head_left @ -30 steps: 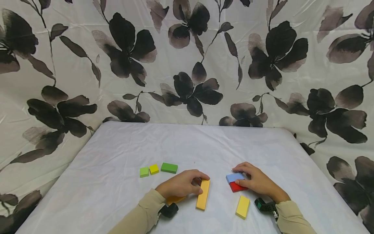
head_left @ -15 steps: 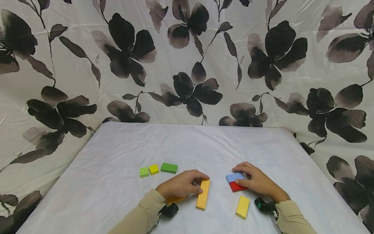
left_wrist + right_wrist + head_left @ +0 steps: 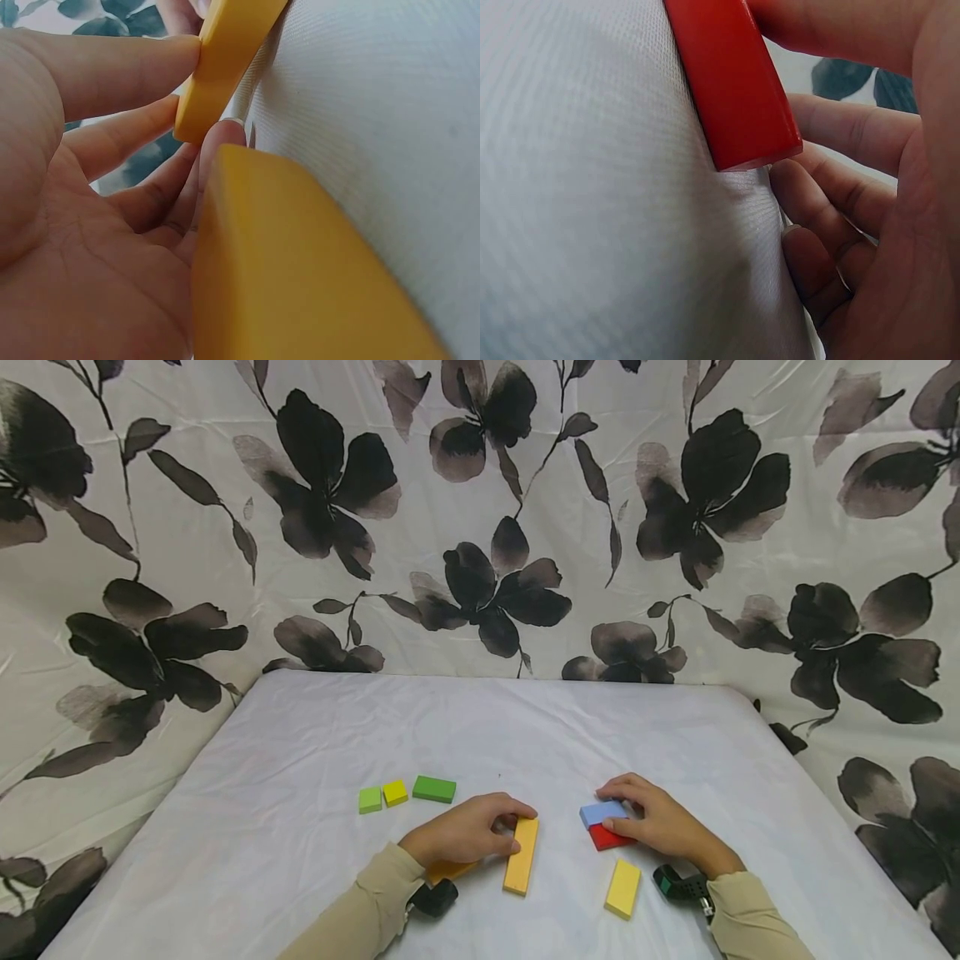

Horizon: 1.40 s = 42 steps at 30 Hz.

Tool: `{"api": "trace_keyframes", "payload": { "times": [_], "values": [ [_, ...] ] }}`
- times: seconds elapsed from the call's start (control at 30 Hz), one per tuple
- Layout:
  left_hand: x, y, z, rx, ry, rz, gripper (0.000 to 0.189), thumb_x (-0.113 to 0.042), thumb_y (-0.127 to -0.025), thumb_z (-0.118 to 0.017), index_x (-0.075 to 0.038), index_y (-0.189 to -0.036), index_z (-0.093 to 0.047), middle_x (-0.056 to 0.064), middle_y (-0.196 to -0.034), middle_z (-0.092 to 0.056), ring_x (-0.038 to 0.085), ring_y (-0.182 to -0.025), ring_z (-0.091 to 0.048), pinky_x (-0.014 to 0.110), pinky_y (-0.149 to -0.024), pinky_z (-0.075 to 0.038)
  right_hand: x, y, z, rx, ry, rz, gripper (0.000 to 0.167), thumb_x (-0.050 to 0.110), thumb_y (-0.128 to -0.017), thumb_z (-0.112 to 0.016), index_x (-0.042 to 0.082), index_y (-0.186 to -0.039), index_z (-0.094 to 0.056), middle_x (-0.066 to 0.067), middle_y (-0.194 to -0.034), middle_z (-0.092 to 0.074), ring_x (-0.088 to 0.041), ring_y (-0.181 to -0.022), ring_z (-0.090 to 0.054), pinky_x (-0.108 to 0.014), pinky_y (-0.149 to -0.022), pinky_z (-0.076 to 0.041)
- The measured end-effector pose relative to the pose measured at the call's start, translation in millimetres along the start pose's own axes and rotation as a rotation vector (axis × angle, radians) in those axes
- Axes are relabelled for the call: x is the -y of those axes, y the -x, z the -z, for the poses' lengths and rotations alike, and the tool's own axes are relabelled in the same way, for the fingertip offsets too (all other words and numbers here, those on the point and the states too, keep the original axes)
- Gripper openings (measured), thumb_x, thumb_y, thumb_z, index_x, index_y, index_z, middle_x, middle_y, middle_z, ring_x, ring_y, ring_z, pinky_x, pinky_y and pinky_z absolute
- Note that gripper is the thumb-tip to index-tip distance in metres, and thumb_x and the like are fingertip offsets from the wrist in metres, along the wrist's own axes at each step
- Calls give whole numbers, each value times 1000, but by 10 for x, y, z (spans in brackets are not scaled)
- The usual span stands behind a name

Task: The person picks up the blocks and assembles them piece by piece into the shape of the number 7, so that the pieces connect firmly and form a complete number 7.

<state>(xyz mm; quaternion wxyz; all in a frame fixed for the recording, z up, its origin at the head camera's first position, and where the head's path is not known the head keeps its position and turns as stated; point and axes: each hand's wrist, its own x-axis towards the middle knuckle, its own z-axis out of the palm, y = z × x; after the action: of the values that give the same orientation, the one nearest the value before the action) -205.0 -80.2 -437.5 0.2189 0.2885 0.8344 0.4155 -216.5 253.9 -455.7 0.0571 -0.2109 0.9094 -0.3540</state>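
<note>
My left hand (image 3: 468, 831) pinches a long orange wooden block (image 3: 522, 860), thumb on its near-left side and fingertips at its far end. A second orange block (image 3: 300, 262) lies close under that palm, partly hidden by the hand in the head view. On the right, a light blue block (image 3: 600, 814) and a red block (image 3: 609, 838) lie against each other. My right hand (image 3: 663, 822) holds round them, its thumb on the red block and its index finger at the blue one's far side. In the right wrist view the red block's end shows beside curled fingers.
A yellow block (image 3: 622, 890) lies in front of the right hand. Farther back on the left are a light green cube (image 3: 370, 801), a yellow cube (image 3: 395, 793) and a green block (image 3: 434, 790). A white cloth covers the table (image 3: 480, 727); floral fabric (image 3: 480, 518) hangs behind.
</note>
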Motion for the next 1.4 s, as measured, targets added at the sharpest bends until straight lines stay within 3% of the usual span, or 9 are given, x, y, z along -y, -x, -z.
{"api": "trace_keyframes", "payload": {
  "times": [0.67, 0.87, 1.13, 1.4],
  "values": [
    [-7, 0, -20, -25, -56, -4, 41, -19, -95, -70, -19, -135, -62, -9, -122, -59, 8, -107, -55, 28, -95, -46, 2, 9, 17, 6, 4, 29, 41, 39, -91, -73, 18, -126, -67, 1, -130, -55, -24, -120, -52, -57, -106, -39],
    [-14, 1, -2, -28, -57, 23, 42, -24, -95, -70, -20, -136, -61, -10, -123, -59, 8, -110, -55, 30, -97, -47, -11, 3, 22, 7, 5, 33, 41, 38, -92, -73, 17, -127, -67, 0, -130, -55, -25, -120, -52, -58, -106, -39],
    [-9, 84, 63, -46, -67, 44, 40, -27, -96, -69, -19, -135, -62, -8, -126, -59, 10, -114, -56, 33, -99, -47, 5, 1, 25, 1, 3, 20, 41, 38, -92, -73, 19, -128, -66, 3, -130, -57, -22, -121, -52, -54, -106, -40],
    [67, 207, 147, -44, -100, 40, 38, -29, -96, -68, -19, -133, -63, -11, -121, -60, 9, -111, -57, 33, -98, -48, 25, 47, 47, -28, 19, 41, 40, 37, -93, -72, 18, -128, -67, 3, -129, -60, -23, -122, -54, -42, -105, -43]
  ]
}}
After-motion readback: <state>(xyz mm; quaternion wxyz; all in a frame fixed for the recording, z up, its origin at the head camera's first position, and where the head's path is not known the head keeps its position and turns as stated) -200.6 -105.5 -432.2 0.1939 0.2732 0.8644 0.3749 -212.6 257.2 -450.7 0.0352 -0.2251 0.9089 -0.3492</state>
